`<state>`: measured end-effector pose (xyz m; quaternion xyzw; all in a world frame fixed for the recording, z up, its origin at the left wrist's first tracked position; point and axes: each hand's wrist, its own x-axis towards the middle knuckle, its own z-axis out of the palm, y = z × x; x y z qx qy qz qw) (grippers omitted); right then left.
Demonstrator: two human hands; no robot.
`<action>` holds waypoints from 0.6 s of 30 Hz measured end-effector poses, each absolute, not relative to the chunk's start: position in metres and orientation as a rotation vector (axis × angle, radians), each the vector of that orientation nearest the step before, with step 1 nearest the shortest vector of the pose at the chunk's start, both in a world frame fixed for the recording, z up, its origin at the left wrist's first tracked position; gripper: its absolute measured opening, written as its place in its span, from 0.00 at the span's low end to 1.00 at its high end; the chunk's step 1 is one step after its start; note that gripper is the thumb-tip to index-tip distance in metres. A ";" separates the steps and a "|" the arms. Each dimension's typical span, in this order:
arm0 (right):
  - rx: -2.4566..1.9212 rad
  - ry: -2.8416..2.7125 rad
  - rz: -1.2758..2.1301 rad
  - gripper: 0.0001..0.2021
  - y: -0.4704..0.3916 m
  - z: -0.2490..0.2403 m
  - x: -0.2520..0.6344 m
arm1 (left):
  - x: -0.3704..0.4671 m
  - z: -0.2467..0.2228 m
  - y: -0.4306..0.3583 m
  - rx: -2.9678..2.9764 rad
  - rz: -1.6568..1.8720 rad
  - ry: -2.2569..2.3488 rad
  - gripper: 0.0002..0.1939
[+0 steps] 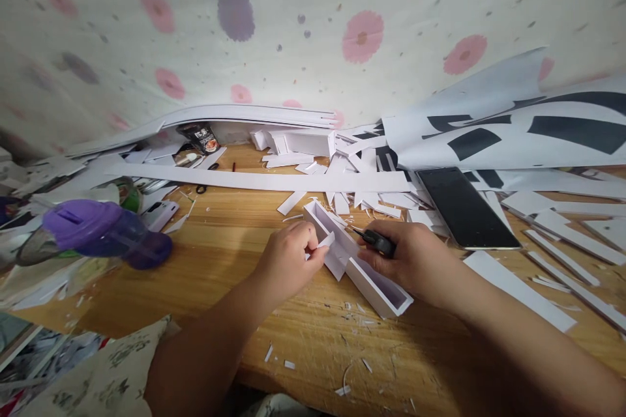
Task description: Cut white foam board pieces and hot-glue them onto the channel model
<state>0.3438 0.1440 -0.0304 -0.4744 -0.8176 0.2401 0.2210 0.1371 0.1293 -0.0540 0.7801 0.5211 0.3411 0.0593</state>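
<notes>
A long, narrow white board box lies at a slant on the wooden table, its near end open at the top. My left hand is closed, thumb and finger pinching a small white strip at the box's middle. Beside it a white flap juts out from the box's side. My right hand is wrapped round a black-handled craft knife, its tip pointing left over the box. That hand rests close against the box's right side.
A black phone lies on scraps at the right. At the left a purple drinking bottle lies tilted. A long white strip crosses behind the box, with offcuts around it. White board strips spread along the right.
</notes>
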 end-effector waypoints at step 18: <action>-1.351 -2.285 0.632 0.09 0.145 -0.031 0.344 | 0.139 -0.056 0.130 2.176 0.831 1.659 0.13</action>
